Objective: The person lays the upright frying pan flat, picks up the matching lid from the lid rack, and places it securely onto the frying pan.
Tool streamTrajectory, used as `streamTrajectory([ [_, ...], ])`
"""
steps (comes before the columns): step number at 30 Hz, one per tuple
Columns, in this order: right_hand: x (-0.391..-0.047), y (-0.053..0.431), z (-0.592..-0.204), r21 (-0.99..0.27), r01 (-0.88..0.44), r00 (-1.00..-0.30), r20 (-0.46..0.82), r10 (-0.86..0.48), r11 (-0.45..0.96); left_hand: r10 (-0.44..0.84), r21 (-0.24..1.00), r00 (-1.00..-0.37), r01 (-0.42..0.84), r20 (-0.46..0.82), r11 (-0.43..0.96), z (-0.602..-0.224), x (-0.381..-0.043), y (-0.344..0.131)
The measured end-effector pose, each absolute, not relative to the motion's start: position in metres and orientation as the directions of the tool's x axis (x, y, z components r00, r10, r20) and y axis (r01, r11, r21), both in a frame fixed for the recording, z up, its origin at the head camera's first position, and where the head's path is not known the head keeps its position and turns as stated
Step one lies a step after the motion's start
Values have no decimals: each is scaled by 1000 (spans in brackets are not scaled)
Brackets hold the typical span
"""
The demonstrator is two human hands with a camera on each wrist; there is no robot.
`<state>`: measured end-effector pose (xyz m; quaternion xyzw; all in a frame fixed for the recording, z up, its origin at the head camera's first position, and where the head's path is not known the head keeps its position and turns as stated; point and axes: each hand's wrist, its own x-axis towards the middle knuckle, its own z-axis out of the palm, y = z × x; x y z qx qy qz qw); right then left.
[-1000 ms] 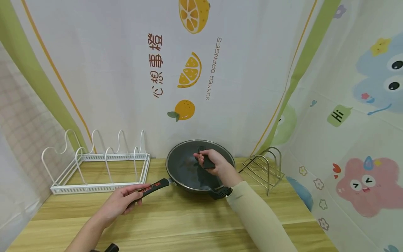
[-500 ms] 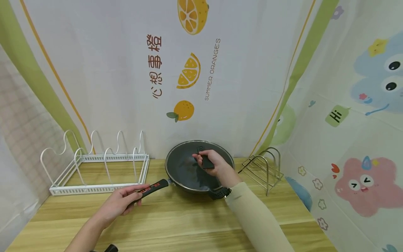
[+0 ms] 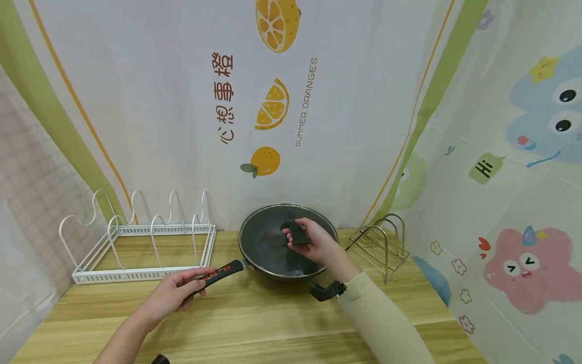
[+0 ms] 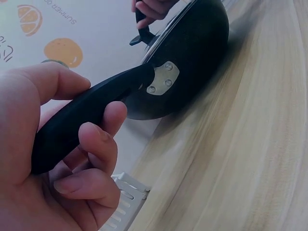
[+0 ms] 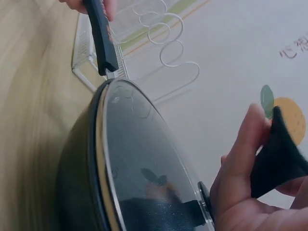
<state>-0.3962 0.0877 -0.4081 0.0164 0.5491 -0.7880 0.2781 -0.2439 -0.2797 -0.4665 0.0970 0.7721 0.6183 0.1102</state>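
Note:
A dark wok sits on the wooden table against the back cloth, with a glass lid over it. My left hand grips the wok's long black handle, thumb on one side and fingers curled underneath. My right hand is above the lid, its fingers bent around the upright black lid handle. In the right wrist view, the lid's rim lies along the wok's edge, and the thumb and fingers are on either side of the lid handle.
At the left stands a white wire rack with looped dividers. A small gold wire rack is right of the wok. A black wrist device hangs below my right wrist. Printed cloths line the back and right sides.
My right hand and forearm have shifted slightly to the right, and the wrist device now sits farther from the lid's rim. The left hand, wok and lid look unchanged.

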Motion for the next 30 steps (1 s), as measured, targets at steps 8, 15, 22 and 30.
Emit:
streamTrajectory([
  [8,-379,110,-409,-898,419,-835,-324,-444,-132,288,976,-956,13,-51,218,-466,-244,-280],
  [15,-368,126,-408,-917,387,-852,-316,-417,-98,279,975,-958,2,-61,221,-465,-243,-279],
  [22,-351,136,-405,-954,299,-874,-263,-409,-26,275,976,-959,-1,-63,219,-465,-243,-278],
  [30,-336,148,-410,-980,158,-908,-191,-373,120,269,973,-962,7,-57,231,-464,-243,-277],
])
